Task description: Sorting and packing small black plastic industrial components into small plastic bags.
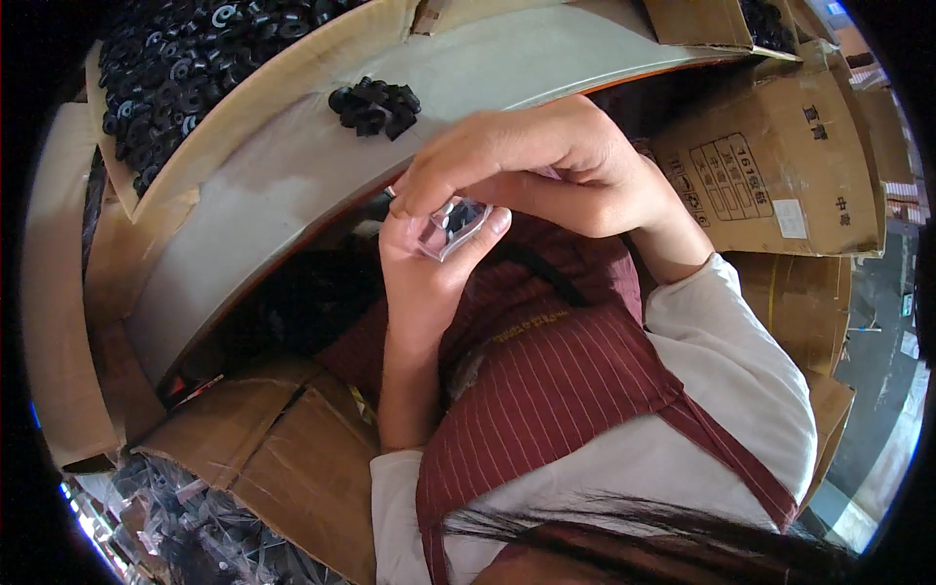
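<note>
Left hand (425, 268) pinches a clear bag (456, 228), apparently loaded; right hand's (561, 146) fingers curl over, grip unclear; far black parts (375, 107) lie loose, seemingly unbagged.

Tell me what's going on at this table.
A person in a striped maroon apron holds a small clear plastic bag with the left hand. The right hand arches over it; whether its fingertips grip the bag is unclear. Dark bits show through the plastic. Beyond, a little pile of black parts lies on the table, beside a cardboard box full of black pieces.
</note>
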The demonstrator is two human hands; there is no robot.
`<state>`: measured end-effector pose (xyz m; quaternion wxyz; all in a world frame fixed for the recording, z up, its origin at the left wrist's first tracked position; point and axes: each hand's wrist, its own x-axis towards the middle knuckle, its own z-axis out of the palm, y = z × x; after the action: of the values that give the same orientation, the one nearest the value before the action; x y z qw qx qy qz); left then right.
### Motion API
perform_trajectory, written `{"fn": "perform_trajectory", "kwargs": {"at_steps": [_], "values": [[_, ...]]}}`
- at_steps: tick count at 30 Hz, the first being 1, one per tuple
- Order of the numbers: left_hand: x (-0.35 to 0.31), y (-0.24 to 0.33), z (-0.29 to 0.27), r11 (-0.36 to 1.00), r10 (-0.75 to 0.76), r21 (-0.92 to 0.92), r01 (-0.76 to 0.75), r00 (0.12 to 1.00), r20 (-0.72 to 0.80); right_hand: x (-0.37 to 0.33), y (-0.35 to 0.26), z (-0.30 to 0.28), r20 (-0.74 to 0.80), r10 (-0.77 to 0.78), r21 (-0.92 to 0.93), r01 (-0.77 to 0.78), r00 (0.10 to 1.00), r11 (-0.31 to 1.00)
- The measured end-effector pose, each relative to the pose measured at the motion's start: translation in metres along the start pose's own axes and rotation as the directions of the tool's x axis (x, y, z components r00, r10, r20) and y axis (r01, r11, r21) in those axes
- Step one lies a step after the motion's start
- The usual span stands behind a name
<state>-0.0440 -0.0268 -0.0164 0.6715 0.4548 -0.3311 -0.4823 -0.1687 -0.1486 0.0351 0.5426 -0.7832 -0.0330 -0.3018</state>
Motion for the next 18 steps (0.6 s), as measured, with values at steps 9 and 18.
{"fn": "perform_trajectory", "kwargs": {"at_steps": [9,18], "values": [[0.004,-0.019,-0.012,0.996,-0.004,0.087,0.003,1.0,0.005,0.031,0.049,0.005,-0.053,-0.26,-0.689,0.153,0.964,0.708],[0.008,-0.022,-0.021,0.997,0.002,0.074,0.002,0.999,-0.042,0.016,0.065,-0.022,0.112,-0.284,-0.804,0.255,0.952,0.537]]}}
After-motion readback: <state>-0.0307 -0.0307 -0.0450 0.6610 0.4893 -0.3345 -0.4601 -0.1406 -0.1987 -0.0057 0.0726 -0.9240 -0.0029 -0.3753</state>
